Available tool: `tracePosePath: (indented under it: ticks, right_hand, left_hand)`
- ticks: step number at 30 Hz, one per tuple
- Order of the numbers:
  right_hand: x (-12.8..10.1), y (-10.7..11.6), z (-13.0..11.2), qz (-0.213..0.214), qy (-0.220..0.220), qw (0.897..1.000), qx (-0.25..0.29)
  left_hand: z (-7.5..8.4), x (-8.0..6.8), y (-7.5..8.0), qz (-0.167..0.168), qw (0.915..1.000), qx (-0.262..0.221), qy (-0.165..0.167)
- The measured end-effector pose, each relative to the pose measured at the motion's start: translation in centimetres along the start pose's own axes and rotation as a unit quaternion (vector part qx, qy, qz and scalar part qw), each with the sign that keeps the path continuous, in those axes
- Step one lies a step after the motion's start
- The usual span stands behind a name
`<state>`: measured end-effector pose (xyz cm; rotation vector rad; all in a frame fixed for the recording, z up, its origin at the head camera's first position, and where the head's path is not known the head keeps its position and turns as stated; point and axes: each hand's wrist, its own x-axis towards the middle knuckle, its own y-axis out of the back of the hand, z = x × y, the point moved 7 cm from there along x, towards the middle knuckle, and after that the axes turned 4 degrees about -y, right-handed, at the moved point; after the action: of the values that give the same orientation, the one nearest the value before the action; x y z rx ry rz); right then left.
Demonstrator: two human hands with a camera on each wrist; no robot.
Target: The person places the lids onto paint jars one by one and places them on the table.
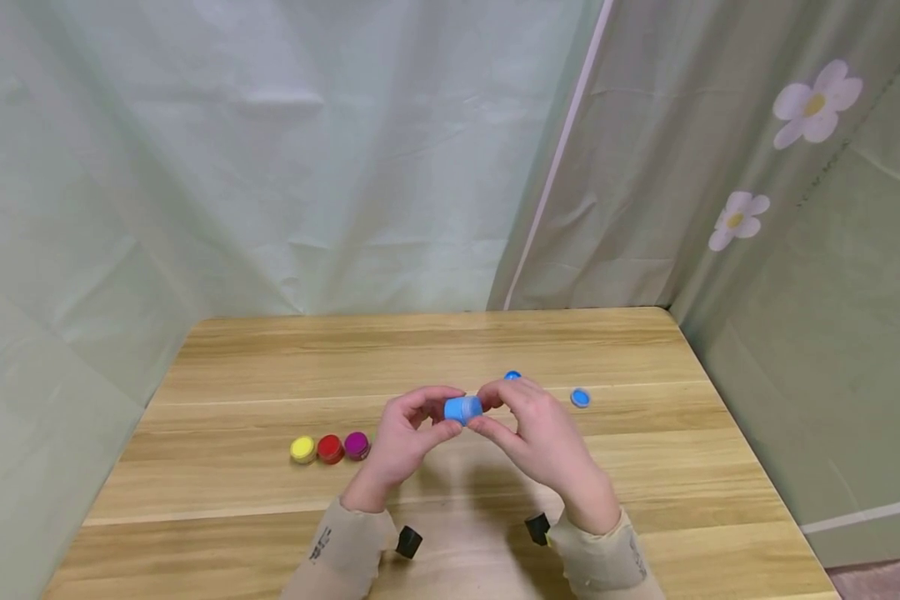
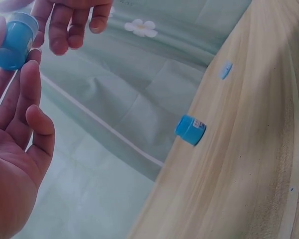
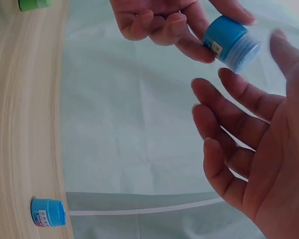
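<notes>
My left hand point(image 1: 403, 433) pinches a small light-blue paint jar point(image 1: 455, 409) between thumb and fingers above the table. Tilted on its side, the jar points its clear capped end point(image 3: 245, 51) towards my right hand point(image 1: 543, 429). Fingers of that right hand curve loosely around this end; in the right wrist view the thumb stands apart from it and the index fingertip is right at its rim. Behind the right hand, a second blue jar point(image 2: 191, 130) stands on the table, mostly hidden in the head view. A loose round blue lid point(image 1: 580, 397) lies to its right.
Yellow point(image 1: 303, 450), red point(image 1: 330, 449) and purple point(image 1: 357, 445) jars stand in a row left of my left hand on the wooden table point(image 1: 217, 500). A green jar point(image 3: 34, 4) shows in the right wrist view. Curtains point(image 1: 330, 167) hang behind the table.
</notes>
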<state>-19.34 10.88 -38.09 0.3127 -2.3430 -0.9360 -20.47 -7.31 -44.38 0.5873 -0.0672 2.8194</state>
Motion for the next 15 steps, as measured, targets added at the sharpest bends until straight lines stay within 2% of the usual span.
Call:
tracePosePath:
  ticks: [5, 12, 15]
  right_hand:
    - [-0.2, 0.4, 0.2, -0.004, -0.005, 1.000, 0.003]
    - [0.0, 0.7, -0.8, 0.007, 0.095, 0.995, 0.012]
    - [0.1, 0.7, -1.1, 0.013, 0.117, 0.993, 0.010]
  left_hand:
    - [0.1, 0.0, 0.2, 0.013, 0.9999, 0.010, 0.005]
    - [0.2, 0.0, 0.3, 0.013, 0.9998, 0.000, -0.013]
    - [0.2, 0.0, 0.3, 0.007, 0.9997, -0.003, -0.024]
